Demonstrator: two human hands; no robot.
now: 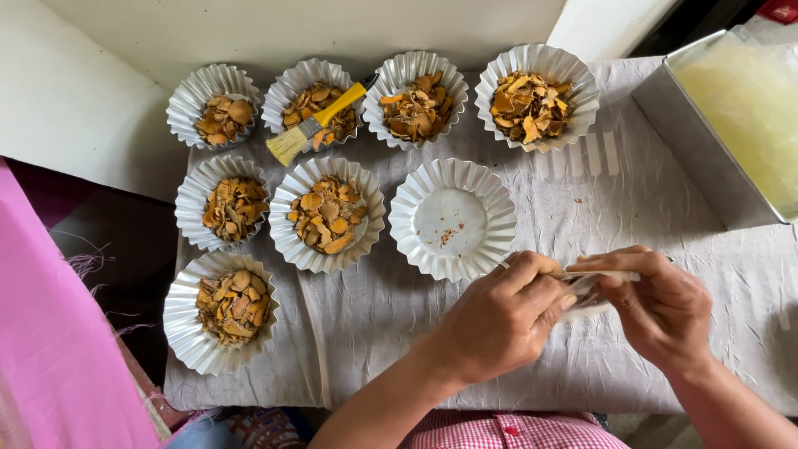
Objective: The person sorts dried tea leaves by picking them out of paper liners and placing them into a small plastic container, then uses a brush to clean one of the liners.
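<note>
Both hands, left hand and right hand, pinch a small clear pouch; a slip could knock the near-empty foil cup at 11 o'clock.

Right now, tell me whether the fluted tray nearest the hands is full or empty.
Nearly empty: the fluted tray shows its bare white bottom with only a few brown crumbs, unlike the filled trays around it.

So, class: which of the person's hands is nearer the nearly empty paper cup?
The left. The left hand lies just below the nearly empty cup, close to its lower rim. The right hand is further off, to the cup's lower right.
</note>
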